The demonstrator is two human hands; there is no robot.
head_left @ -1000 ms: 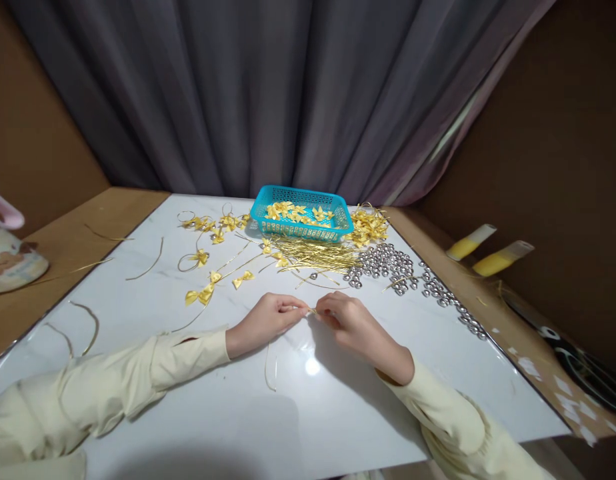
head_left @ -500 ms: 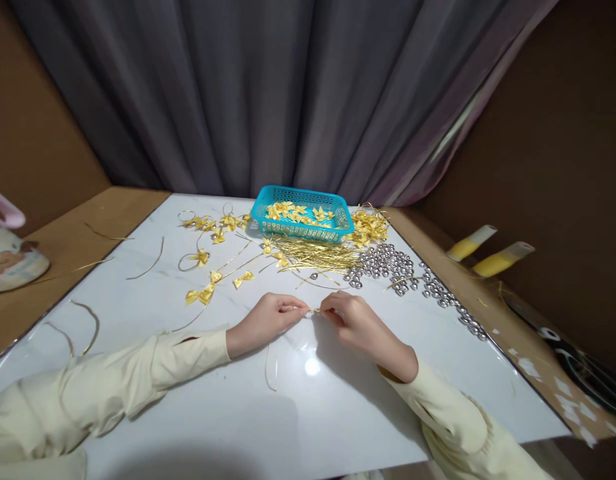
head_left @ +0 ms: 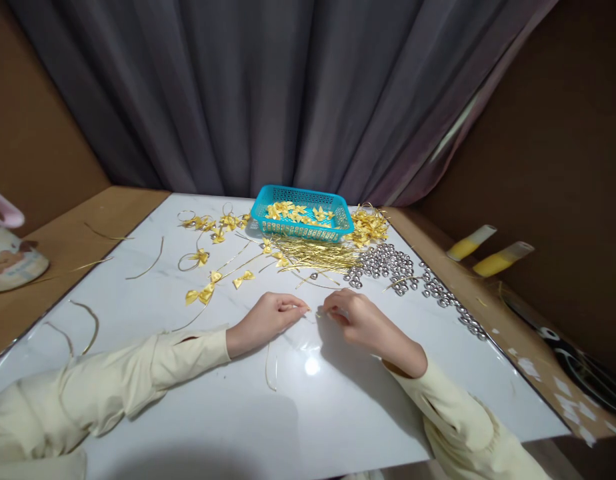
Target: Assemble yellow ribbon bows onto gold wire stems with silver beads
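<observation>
My left hand (head_left: 273,323) is closed in a pinch above the white tabletop. A thin gold cord (head_left: 269,370) hangs below it in a narrow loop, and a small gold end shows at its fingertips. Close by on the right, my right hand (head_left: 355,320) also has its fingers pinched together. A tiny shiny bit shows at its fingertips, too small to name. A narrow gap separates the two hands. Beyond them lie a yellow ribbon bow (head_left: 243,279), a bundle of gold cords (head_left: 313,255) and many silver rings or beads (head_left: 388,261).
A blue basket (head_left: 349,227) with yellow bows stands at the back. More bows (head_left: 369,228) are piled to its right, and bows with cord loops (head_left: 201,257) lie left. Scissors (head_left: 583,367) and two yellow spools (head_left: 503,259) lie right; a pink-handled container (head_left: 13,260) stands left.
My right hand has moved slightly right, away from the left fingertips, and a gap has opened between them. My left hand has stayed in place.
</observation>
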